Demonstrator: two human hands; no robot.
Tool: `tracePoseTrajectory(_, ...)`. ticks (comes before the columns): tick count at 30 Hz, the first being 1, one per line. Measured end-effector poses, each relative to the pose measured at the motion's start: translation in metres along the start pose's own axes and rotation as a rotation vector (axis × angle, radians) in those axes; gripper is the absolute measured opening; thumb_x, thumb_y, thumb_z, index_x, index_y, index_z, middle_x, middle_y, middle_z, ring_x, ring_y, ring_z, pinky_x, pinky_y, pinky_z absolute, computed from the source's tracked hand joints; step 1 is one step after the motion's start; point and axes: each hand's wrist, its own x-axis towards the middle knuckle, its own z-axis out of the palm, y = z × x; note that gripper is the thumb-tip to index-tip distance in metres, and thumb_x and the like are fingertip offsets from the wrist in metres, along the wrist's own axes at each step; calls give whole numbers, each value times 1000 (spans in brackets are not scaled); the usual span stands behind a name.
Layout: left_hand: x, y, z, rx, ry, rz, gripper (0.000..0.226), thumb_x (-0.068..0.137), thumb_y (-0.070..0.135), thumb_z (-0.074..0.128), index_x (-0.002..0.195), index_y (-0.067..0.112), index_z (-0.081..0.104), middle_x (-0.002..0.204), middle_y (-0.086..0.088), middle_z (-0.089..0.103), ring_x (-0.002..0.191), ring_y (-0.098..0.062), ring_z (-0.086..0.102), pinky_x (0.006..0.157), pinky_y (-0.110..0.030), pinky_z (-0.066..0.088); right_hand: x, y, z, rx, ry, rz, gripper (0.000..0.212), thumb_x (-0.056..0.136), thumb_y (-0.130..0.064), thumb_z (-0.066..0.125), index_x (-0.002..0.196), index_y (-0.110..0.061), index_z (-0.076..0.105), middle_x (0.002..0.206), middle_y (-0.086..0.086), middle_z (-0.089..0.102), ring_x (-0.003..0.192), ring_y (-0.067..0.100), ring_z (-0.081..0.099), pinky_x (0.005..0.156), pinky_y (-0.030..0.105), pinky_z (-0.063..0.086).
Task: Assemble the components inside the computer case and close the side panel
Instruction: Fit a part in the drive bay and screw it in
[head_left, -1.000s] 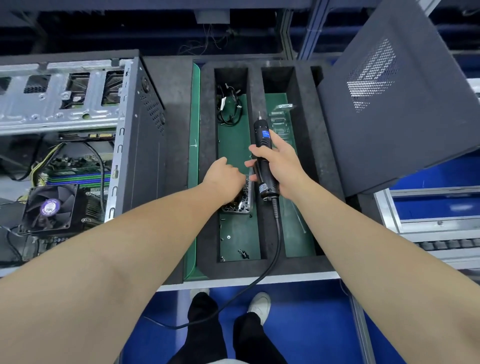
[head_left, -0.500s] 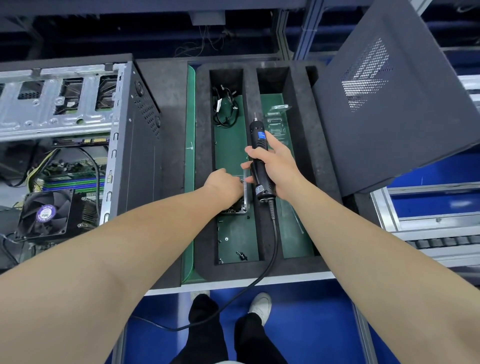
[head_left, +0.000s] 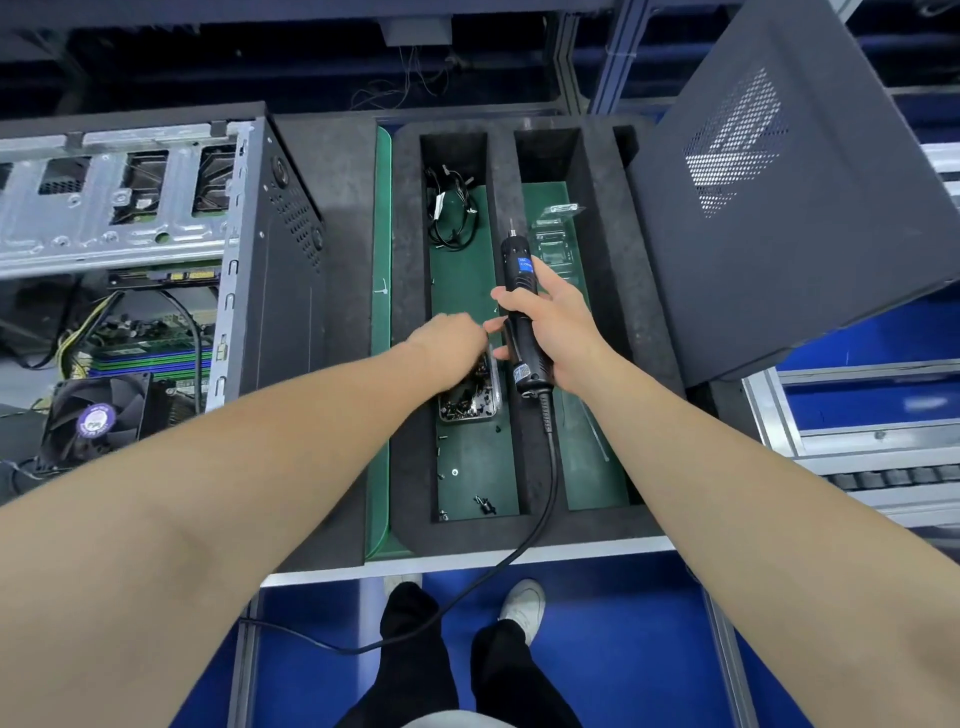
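The right hand (head_left: 558, 325) has its fingers wrapped around a black electric screwdriver (head_left: 522, 317), bit end pointing toward the far edge of the tabletop (head_left: 332, 322), its cord (head_left: 540, 514) trailing over the near edge. The left hand (head_left: 449, 348) reaches into a small dish of screws (head_left: 470, 397) in the left compartment of a black foam tray (head_left: 597, 332); its fingers are curled downward among the screws, and whether they hold one cannot be told. A bundle of black cables (head_left: 452, 218) lies at the far end of the same compartment, and loose screws (head_left: 483, 504) are scattered at its near end. A clear plastic package (head_left: 558, 234) sits in the right compartment. The computer case (head_left: 171, 260) lies open at the left side of the tabletop, with a cooling fan (head_left: 96, 415) visible inside. The dark side panel (head_left: 795, 197) leans tilted at the right edge, detached from the case.
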Motion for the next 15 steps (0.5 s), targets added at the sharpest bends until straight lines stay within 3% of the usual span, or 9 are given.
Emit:
tracePoseTrajectory(2, 1, -11, -13, -141, -23, -12, 11, 94, 7, 69, 101, 6, 77, 91, -7, 72, 75, -21, 64, 78, -32, 52, -1, 0, 1, -5, 0, -2, 33, 97, -7, 70, 115, -34, 66, 115, 17, 56, 80, 28, 75, 59, 41, 61)
tracePoseTrajectory(5, -4, -22, -24, -157, -88, 68, 12, 89, 16, 78, 100, 11, 81, 94, -5, 77, 85, -20, 68, 85, -30, 54, -1, 0, 2, -9, 9, 0, 33, 97, -8, 71, 113, -37, 66, 115, 17, 57, 80, 28, 75, 58, 40, 61)
tracePoseTrajectory(9, -11, -19, -19, -41, -106, 110, 7, 82, 19, 82, 89, 18, 82, 75, 6, 70, 79, -16, 63, 70, -26, 49, -3, 0, 3, -2, 3, 1, 33, 97, -8, 70, 111, -37, 66, 115, 17, 57, 81, 28, 75, 58, 41, 61)
tracePoseTrajectory(12, -12, -11, -4, 140, -53, 64, 8, 81, 23, 78, 77, 26, 72, 74, 7, 63, 80, -21, 63, 74, -29, 50, -4, 0, 3, -19, 9, -4, 32, 97, -9, 71, 111, -38, 66, 116, 16, 58, 82, 29, 76, 59, 40, 61)
tracePoseTrajectory(15, -10, -4, 7, 304, -15, 43, 27, 85, 28, 70, 67, 28, 49, 75, 6, 58, 76, -21, 54, 77, -31, 38, -4, -1, 3, -14, 1, -5, 31, 97, -9, 71, 111, -35, 66, 115, 16, 56, 81, 29, 75, 59, 41, 61)
